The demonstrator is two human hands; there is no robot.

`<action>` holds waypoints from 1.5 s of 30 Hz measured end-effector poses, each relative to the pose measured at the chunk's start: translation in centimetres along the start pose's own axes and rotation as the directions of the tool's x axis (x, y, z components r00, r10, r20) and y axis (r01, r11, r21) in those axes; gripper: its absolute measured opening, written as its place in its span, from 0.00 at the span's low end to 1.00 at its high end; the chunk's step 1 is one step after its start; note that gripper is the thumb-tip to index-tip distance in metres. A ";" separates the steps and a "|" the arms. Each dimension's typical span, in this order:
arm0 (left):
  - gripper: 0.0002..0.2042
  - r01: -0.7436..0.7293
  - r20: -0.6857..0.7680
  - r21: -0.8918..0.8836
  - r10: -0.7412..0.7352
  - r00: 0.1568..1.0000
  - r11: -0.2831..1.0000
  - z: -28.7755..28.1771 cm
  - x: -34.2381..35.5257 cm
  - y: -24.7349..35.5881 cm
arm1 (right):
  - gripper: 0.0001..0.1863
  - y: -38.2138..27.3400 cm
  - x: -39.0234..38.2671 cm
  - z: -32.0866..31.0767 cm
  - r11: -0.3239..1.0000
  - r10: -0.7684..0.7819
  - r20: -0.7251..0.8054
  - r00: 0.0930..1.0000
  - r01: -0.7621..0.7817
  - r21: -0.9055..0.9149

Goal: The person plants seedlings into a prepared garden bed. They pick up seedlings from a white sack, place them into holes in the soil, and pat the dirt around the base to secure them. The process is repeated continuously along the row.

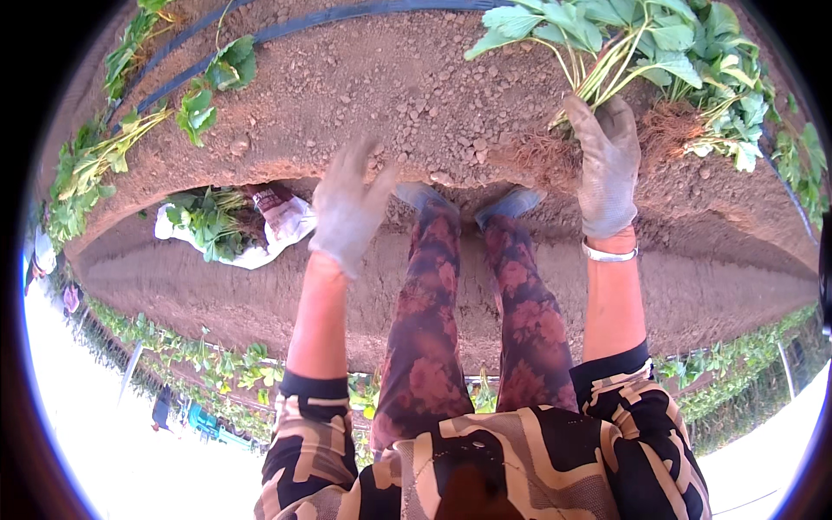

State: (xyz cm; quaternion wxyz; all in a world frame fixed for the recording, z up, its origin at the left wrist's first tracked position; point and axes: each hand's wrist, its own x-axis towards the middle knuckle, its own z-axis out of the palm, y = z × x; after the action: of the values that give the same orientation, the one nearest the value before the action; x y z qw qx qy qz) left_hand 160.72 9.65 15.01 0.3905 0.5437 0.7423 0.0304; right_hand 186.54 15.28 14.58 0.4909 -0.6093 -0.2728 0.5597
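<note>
No text, number or sign could be read — the dark red patch (274, 204) on the white sack (255, 257) at left was too small to make out.

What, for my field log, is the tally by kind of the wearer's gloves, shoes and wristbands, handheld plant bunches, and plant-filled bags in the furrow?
Gloves: 2
Shoes: 2
Wristband: 1
Handheld plant bunch: 1
Plant-filled white bag: 1
Total: 7
</note>
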 end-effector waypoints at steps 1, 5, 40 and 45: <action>0.27 0.013 0.012 -0.099 -0.012 1.000 0.995 -0.7 0.7 3.3 | 0.15 0.1 -0.1 0.4 1.000 0.006 0.025 1.000 -0.006 -0.003; 0.23 -0.064 0.171 -0.444 0.155 0.973 0.894 1.3 3.1 7.7 | 0.15 0.4 -0.6 1.3 0.997 0.062 0.075 0.995 -0.065 0.039; 0.13 0.219 0.230 -0.927 -0.001 0.973 0.304 -1.1 0.3 -0.9 | 0.16 2.6 -3.6 7.8 0.761 0.135 0.592 0.795 0.299 -0.576; 0.10 0.097 0.015 -0.907 -0.199 0.980 0.409 -3.4 -0.5 -3.2 | 0.15 6.2 0.2 9.8 0.382 -0.169 0.702 0.691 0.703 -0.600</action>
State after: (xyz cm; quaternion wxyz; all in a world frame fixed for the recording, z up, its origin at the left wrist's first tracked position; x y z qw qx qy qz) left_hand 156.21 9.22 16.12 0.5859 0.1792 0.6726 0.4150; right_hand 175.91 16.03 9.98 0.1716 -0.4826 -0.7888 0.3397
